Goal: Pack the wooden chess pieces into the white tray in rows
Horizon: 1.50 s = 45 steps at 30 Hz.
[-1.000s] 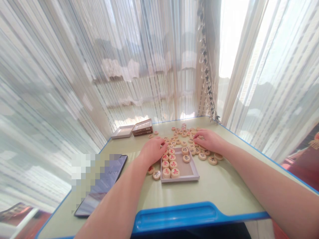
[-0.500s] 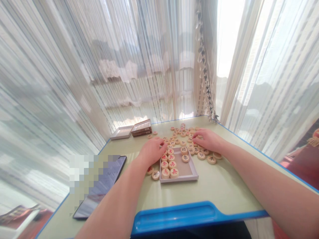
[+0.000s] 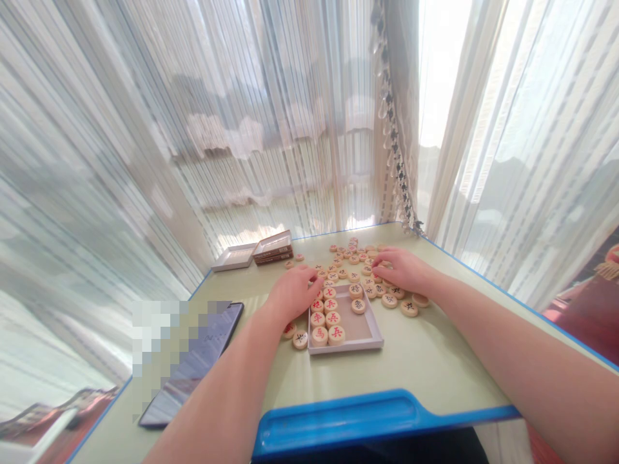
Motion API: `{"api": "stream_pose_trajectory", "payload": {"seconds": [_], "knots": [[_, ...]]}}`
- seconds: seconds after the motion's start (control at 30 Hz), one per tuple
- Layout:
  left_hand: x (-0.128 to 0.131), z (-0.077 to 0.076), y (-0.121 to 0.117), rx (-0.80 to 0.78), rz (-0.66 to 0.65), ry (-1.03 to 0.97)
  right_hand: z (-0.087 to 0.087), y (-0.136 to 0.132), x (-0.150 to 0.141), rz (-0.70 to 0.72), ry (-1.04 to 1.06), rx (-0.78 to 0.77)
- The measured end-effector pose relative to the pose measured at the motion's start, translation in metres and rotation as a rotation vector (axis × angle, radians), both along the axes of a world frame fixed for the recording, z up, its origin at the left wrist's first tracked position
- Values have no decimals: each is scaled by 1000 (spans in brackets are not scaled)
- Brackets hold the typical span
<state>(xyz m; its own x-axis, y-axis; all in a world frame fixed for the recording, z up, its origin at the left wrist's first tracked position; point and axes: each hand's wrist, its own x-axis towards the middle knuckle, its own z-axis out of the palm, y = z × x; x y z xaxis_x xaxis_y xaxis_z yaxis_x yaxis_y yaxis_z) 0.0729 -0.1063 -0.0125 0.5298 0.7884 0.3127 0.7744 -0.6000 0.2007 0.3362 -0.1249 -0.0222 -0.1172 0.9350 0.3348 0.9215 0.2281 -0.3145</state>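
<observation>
A shallow white box tray (image 3: 345, 348) on the table holds round wooden xiangqi pieces. Red-lettered pieces (image 3: 334, 319) line its left side in two columns, and two dark-lettered pieces (image 3: 358, 306) sit at its upper right. My left hand (image 3: 296, 291) rests over the tray's upper left edge, fingers loosely bent and apart, with nothing visible in them. To the right, my right hand (image 3: 400, 269) reaches over loose pieces (image 3: 388, 300), its bent fingers apart and the tips at a red-lettered piece (image 3: 376, 278). The undersides of both hands are hidden.
More pieces (image 3: 354, 259) lie scattered behind the tray. A tablet-like device (image 3: 198, 364), partly pixelated, lies at the left. Stacked boxes (image 3: 273, 248) and a flat lid (image 3: 235, 258) stand at the far left. A blue trough (image 3: 338, 422) edges the table's front; curtains hang behind.
The view has shifted slightly, moving everything a little to the left. Both hands keep nearly the same pose, and the pieces in the tray look the same.
</observation>
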Motion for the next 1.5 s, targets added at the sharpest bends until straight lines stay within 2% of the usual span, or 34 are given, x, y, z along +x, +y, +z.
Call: {"api": "stream_pose_trajectory", "payload": {"seconds": [1.5], "knots": [[0, 1, -1, -39, 14, -20, 1, -2, -1, -12, -8, -5]]}}
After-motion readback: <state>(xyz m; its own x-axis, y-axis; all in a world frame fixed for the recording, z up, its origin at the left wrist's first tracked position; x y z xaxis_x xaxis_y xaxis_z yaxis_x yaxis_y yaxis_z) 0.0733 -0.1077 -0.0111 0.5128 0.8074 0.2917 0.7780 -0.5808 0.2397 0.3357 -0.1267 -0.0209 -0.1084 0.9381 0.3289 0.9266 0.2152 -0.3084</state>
